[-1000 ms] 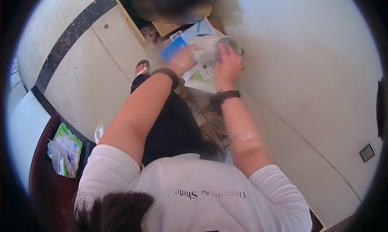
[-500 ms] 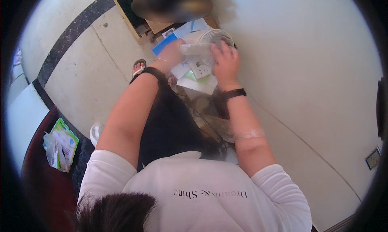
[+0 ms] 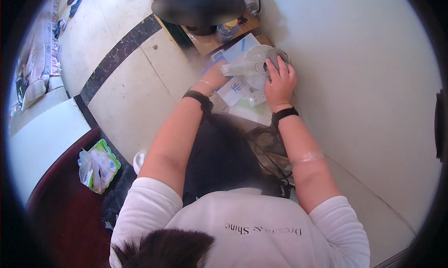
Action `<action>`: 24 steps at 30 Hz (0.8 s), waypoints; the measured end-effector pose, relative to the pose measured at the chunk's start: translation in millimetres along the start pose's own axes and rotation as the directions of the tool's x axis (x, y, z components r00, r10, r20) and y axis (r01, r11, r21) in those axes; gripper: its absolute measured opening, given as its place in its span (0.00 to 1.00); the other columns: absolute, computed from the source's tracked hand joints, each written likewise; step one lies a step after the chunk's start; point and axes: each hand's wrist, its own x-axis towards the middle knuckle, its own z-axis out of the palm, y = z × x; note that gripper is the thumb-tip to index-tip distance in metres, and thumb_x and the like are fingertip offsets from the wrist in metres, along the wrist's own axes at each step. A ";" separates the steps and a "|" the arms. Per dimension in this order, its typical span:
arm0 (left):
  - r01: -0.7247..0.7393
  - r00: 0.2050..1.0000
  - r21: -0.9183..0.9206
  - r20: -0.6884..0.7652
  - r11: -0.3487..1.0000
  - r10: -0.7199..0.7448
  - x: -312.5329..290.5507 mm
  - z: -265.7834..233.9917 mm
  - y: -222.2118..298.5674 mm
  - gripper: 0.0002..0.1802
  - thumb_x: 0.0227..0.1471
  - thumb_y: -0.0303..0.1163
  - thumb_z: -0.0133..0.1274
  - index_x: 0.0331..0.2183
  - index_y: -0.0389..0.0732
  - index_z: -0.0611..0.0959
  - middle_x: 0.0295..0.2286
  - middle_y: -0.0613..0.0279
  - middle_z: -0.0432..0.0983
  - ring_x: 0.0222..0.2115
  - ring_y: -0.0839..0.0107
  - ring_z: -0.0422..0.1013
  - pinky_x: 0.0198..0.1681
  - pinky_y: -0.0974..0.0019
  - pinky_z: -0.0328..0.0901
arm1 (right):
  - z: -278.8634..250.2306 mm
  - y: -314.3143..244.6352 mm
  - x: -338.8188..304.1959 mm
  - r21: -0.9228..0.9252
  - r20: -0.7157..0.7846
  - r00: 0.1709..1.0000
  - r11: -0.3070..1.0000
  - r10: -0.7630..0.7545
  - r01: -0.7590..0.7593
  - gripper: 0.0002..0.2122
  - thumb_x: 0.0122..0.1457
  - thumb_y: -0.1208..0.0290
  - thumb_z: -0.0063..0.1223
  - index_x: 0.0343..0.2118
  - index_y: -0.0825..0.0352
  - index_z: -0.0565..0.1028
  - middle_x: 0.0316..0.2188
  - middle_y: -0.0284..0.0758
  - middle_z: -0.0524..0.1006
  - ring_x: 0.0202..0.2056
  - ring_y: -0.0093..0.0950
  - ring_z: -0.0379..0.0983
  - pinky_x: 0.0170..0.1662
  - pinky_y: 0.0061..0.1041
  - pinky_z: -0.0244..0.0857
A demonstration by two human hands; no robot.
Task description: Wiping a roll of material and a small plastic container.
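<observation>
Fabric of your white shirt is filling the lower part of the view, with dark hair showing at the bottom edge. Beyond it, your dark trousers are stretching forward between your forearms, and a black band is circling each wrist.

Your left hand is closing around the near-left end of a pale bar, its fingers curled in and mostly hidden. That bar is running rightward across a round white ribbed object, which is sitting between your two hands; whether the two are joined, you cannot tell from here. Your right hand is lying over the object's right side, fingers fairly straight and slightly parted, touching a grey cloth-like piece; whether they are pinching it or only pressing, you cannot tell.

Beneath your hands, a white and greenish sheet is lying nearest you, while a pale blue-white sheet is showing behind the object.

To your left, a green-and-white packet is resting on a dark red surface. A pale wall is rising on your right. Farther off, a yellow-topped container is standing on a wooden surface, and a dark marbled band is curving across the pale floor.
</observation>
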 end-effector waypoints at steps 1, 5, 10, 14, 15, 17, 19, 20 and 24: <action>-0.010 1.000 -0.019 -0.006 1.000 0.010 -0.3 -0.5 1.2 0.21 0.33 0.25 0.56 0.35 0.43 0.71 0.31 0.56 0.72 0.35 0.61 0.69 0.38 0.64 0.63 | 2.1 0.8 -1.0 0.005 -0.004 1.000 1.000 0.008 -0.008 0.21 0.38 0.75 0.52 0.40 0.52 0.72 0.46 0.30 0.65 0.45 0.38 0.58 0.45 0.40 0.54; -0.007 1.000 0.035 -0.016 0.999 0.007 3.3 3.0 -18.9 0.22 0.32 0.25 0.56 0.36 0.43 0.71 0.31 0.56 0.72 0.35 0.61 0.69 0.38 0.64 0.63 | 10.1 -2.7 -2.9 0.034 -0.033 0.999 0.999 0.023 -0.022 0.22 0.38 0.76 0.52 0.41 0.51 0.71 0.47 0.29 0.64 0.46 0.37 0.57 0.47 0.40 0.52; 0.005 0.998 0.117 -0.060 0.993 0.002 8.7 4.4 -25.8 0.22 0.32 0.24 0.56 0.36 0.43 0.71 0.31 0.57 0.72 0.35 0.63 0.69 0.39 0.64 0.62 | 8.2 -25.5 -1.6 0.008 -0.011 0.986 0.987 0.163 -0.163 0.22 0.39 0.76 0.50 0.41 0.51 0.71 0.48 0.28 0.64 0.47 0.36 0.57 0.48 0.40 0.49; -0.040 0.992 0.259 -0.108 0.965 0.070 18.7 9.7 -49.5 0.23 0.31 0.24 0.56 0.36 0.41 0.71 0.31 0.57 0.72 0.36 0.63 0.69 0.40 0.65 0.62 | 16.0 -62.0 0.7 0.107 -0.012 0.998 0.992 0.067 -0.065 0.18 0.40 0.75 0.48 0.38 0.52 0.74 0.46 0.28 0.66 0.46 0.34 0.58 0.47 0.38 0.49; -0.052 0.992 0.260 -0.097 0.964 0.079 19.2 9.0 -47.5 0.23 0.31 0.24 0.56 0.36 0.41 0.71 0.31 0.57 0.72 0.36 0.63 0.69 0.40 0.65 0.62 | 18.0 -63.5 -0.8 0.149 -0.037 0.999 0.989 -0.011 0.016 0.17 0.41 0.74 0.48 0.37 0.52 0.74 0.46 0.28 0.66 0.46 0.33 0.58 0.46 0.37 0.48; -0.076 0.991 0.274 -0.084 0.959 0.102 21.4 9.2 -42.5 0.23 0.31 0.24 0.56 0.36 0.41 0.71 0.31 0.57 0.72 0.35 0.62 0.69 0.40 0.65 0.62 | 16.9 -53.6 -0.6 0.149 -0.056 0.997 0.987 -0.048 0.056 0.16 0.41 0.75 0.47 0.36 0.52 0.74 0.46 0.28 0.67 0.45 0.33 0.58 0.46 0.37 0.49; -0.073 0.991 0.176 -0.099 0.982 0.091 20.2 13.1 -41.9 0.23 0.31 0.23 0.56 0.36 0.40 0.71 0.31 0.59 0.72 0.35 0.65 0.69 0.39 0.66 0.62 | 13.5 -42.2 -1.8 0.159 -0.066 0.995 0.984 -0.070 0.080 0.16 0.41 0.75 0.46 0.36 0.53 0.74 0.45 0.28 0.67 0.45 0.32 0.59 0.45 0.36 0.51; -0.045 0.992 0.113 -0.109 0.993 0.058 21.4 12.5 -45.7 0.23 0.31 0.23 0.56 0.36 0.40 0.71 0.31 0.59 0.72 0.34 0.66 0.69 0.39 0.67 0.62 | 9.0 -25.8 -0.5 0.187 -0.044 0.962 0.944 -0.269 0.273 0.16 0.41 0.76 0.46 0.36 0.53 0.74 0.45 0.28 0.67 0.45 0.32 0.59 0.44 0.34 0.53; -0.025 0.982 0.029 -0.185 0.999 0.030 15.2 12.7 -38.1 0.22 0.32 0.22 0.55 0.36 0.39 0.71 0.29 0.60 0.73 0.33 0.67 0.70 0.37 0.69 0.63 | -15.0 35.2 -5.8 0.245 0.021 0.901 0.876 -0.433 0.415 0.19 0.41 0.78 0.45 0.39 0.55 0.73 0.46 0.31 0.67 0.45 0.34 0.59 0.45 0.33 0.57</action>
